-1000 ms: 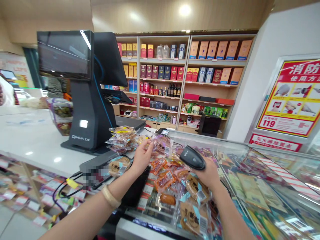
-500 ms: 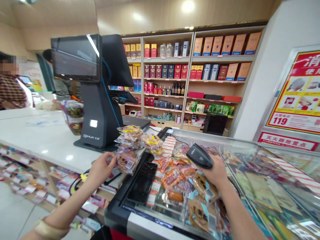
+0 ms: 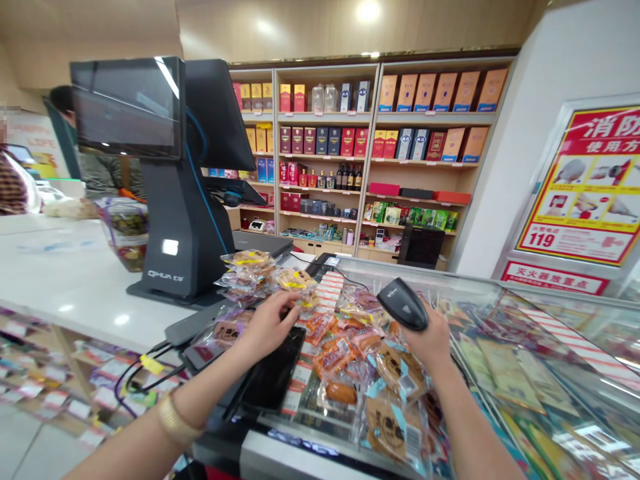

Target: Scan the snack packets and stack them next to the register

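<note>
My right hand point(image 3: 431, 340) is wrapped round a black barcode scanner point(image 3: 403, 305), its head tilted up and to the left above the packets. Over the upper end of a black phone point(image 3: 274, 373) hovers my left hand point(image 3: 273, 323), fingers loosely bent, thumb apart, nothing visible in it. Left of that hand lies a purple-marked flat snack packet point(image 3: 231, 328), partly hidden by the wrist. Behind it rises a stack of clear-wrapped snacks point(image 3: 249, 271). On the glass counter are orange sausage packets point(image 3: 334, 357) and blue-marked flat snack packets point(image 3: 393, 427).
A two-screen register point(image 3: 165, 220) stands on the white counter point(image 3: 90, 293), with a tied bag point(image 3: 125, 230) beside it. Cables point(image 3: 135, 373) hang at its front edge. Packets fill the glass case point(image 3: 520, 373) on the right. People stand at the far left.
My left hand has left the purple-marked packet and moved right, over the phone. The packet now lies on the counter's left side. My right hand still grips the scanner; the view has turned slightly right.
</note>
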Demonstrator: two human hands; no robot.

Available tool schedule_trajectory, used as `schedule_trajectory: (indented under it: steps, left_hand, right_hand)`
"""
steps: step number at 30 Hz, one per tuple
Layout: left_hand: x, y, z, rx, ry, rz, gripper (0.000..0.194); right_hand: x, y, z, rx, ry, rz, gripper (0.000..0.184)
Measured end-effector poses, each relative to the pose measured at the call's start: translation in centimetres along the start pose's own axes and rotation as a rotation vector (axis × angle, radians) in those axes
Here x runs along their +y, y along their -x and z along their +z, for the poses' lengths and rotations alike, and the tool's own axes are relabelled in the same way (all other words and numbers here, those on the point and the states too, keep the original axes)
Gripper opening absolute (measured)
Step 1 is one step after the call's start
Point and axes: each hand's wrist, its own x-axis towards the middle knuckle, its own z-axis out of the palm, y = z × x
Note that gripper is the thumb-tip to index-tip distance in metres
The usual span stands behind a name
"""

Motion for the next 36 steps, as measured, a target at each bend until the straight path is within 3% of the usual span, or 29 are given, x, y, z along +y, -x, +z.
schedule_trajectory:
  steps: [3, 4, 8, 13, 17, 23, 27, 30, 36]
  left_hand:
    - [2.2, -3.6, 4.7, -0.201, 0.064, -0.118, 0.024]
    - [2.5, -4.8, 6.1, -0.224, 0.055, -0.147, 0.030]
    - [2.2, -8.2, 10.6, -0.205, 0.050, -0.257, 0.044]
    - [1.6, -8.8, 13.1, -0.119, 0.124, -0.313, 0.032]
    - [1.8, -8.2, 12.8, 0.029, 0.213, -0.285, 0.023]
    - [2.6, -8.6, 9.0, 0.249, 0.306, -0.183, 0.017]
    - [3.0, -8.6, 6.5, 0.266, 0.308, -0.124, 0.019]
    - [3.3, -8.3, 5.6, 0.262, 0.312, -0.100, 0.020]
    - [3.4, -7.1, 4.9, 0.255, 0.361, -0.104, 0.018]
  right_hand:
    - [-0.1, -0.1, -0.1, 0.005, -0.003, -0.006, 0.027]
    - [-0.2, -0.1, -0.2, 0.013, -0.007, -0.013, 0.027]
    - [-0.6, -0.3, -0.5, -0.004, -0.013, -0.021, 0.022]
    - [-1.0, -0.4, -0.6, -0.013, 0.000, 0.002, 0.018]
    - [-0.7, -0.4, -0.5, -0.012, -0.008, -0.006, 0.021]
    - [-0.6, -0.5, -0.5, -0.113, -0.010, -0.067, 0.021]
    - [-1.1, -0.5, -0.7, -0.257, 0.009, -0.139, 0.024]
    - [-1.4, -0.5, -0.8, -0.332, 0.011, -0.152, 0.028]
    - [-0.9, -0.5, -0.6, -0.295, -0.032, -0.135, 0.027]
